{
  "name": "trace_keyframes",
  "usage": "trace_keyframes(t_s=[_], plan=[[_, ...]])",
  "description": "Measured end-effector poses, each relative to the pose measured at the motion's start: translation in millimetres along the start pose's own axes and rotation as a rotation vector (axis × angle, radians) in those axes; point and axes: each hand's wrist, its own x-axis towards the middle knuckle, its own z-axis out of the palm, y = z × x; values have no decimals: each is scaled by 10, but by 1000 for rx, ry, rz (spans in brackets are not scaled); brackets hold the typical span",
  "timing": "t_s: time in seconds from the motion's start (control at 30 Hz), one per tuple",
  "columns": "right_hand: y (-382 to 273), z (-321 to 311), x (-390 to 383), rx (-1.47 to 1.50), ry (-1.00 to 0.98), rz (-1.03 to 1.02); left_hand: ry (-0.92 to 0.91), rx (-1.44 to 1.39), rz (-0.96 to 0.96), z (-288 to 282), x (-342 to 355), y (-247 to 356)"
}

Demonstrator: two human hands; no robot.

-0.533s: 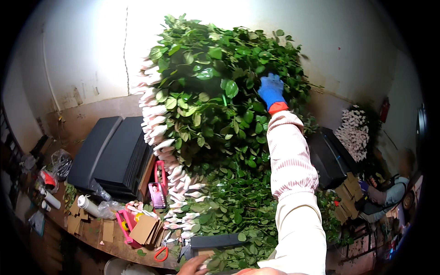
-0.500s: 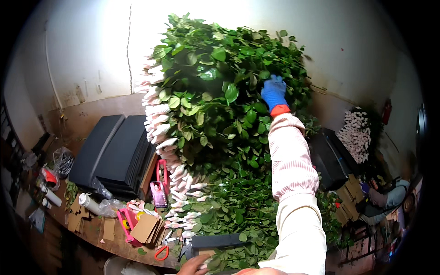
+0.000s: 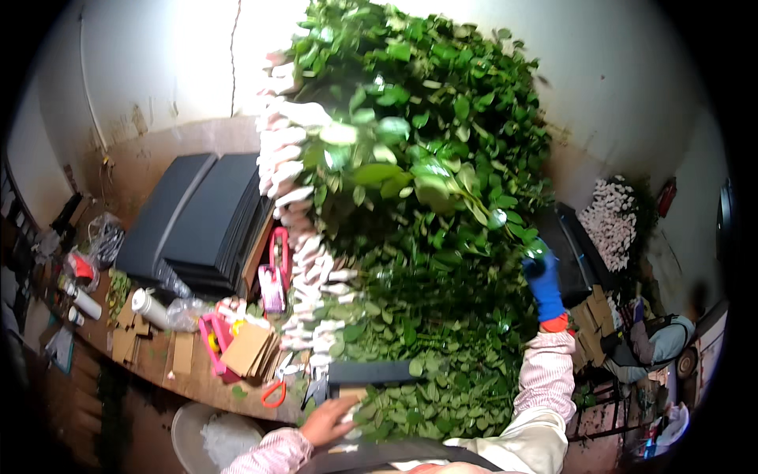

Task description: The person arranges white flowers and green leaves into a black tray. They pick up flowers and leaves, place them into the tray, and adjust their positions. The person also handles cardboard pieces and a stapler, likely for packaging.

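My right hand [image 3: 542, 276], in a blue glove, is closed round the lower end of a leafy rose stem [image 3: 430, 186]. The stem slants up and left above the pile, ending in a white-wrapped bud [image 3: 306, 113]; it is partly blurred. Behind it rises a tall heap of leafy rose stems [image 3: 474, 118], their pale wrapped buds [image 3: 280, 162] lined up on the left side. My bare left hand [image 3: 328, 421] lies with fingers stretched out at the near edge of the lower stems [image 3: 426, 407], beside a dark padded block [image 3: 375, 372].
Red-handled scissors [image 3: 274, 393] and brown cardboard pieces [image 3: 251, 351] lie left of the buds. A pink tape dispenser [image 3: 212, 344], a white bottle [image 3: 150, 308] and stacked dark sheets [image 3: 209, 225] stand beyond. A whitish bucket [image 3: 185, 434] is below; another person [image 3: 663, 344] sits at right.
My right hand has come back from the heap, down and to the right, drawing a rose stem out with it. My left hand shows more fully, fingers extended. The view has shifted.
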Motion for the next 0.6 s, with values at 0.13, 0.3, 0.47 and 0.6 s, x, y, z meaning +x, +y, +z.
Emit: trace_keyframes(t_s=[0.13, 0.3, 0.47, 0.6], plan=[[649, -629, -1253, -44, -323, 193, -56, 95, 64, -102, 213, 139], [-196, -351, -1407, -736, -677, 136, 245, 212, 186, 99, 163, 65], [-901, 354, -1170, -225, -481, 42, 221, 88, 34, 87, 171, 102], [-791, 1034, -1296, -628, -596, 31, 232, 48, 8, 109, 227, 99]])
